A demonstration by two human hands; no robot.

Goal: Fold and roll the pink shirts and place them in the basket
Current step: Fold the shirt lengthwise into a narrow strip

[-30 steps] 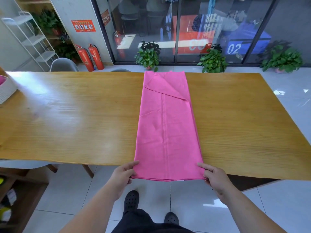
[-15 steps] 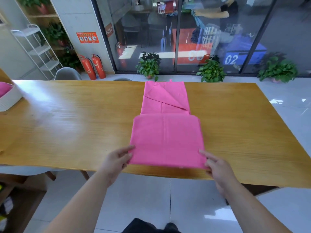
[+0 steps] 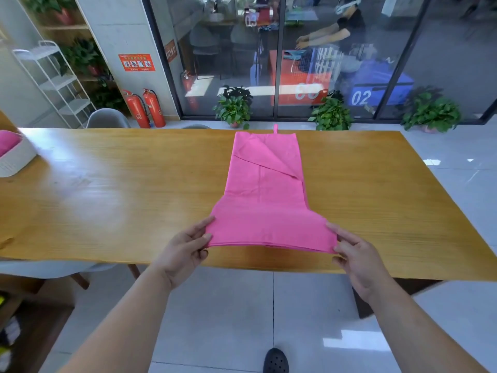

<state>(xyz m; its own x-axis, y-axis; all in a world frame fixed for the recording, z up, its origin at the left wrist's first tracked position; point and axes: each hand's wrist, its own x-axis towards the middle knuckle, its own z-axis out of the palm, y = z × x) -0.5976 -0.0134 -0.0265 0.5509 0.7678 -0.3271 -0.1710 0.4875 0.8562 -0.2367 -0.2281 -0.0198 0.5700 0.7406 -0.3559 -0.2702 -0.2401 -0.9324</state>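
Observation:
A pink shirt, folded into a long strip, lies across the middle of the wooden table. Its near end is lifted off the table and carried forward over the strip. My left hand pinches the left corner of that lifted end, thumb on top. My right hand pinches the right corner the same way. At the table's far left stands a white basket with a pink roll inside it.
A grey chair stands behind the table's far left, with a white shelf rack and two red fire extinguishers beyond. Potted plants line the glass wall. A person works behind the glass.
Both hands have raised the shirt's near end from the table's front edge and are carrying it away from me over the strip. The head camera has tilted up.

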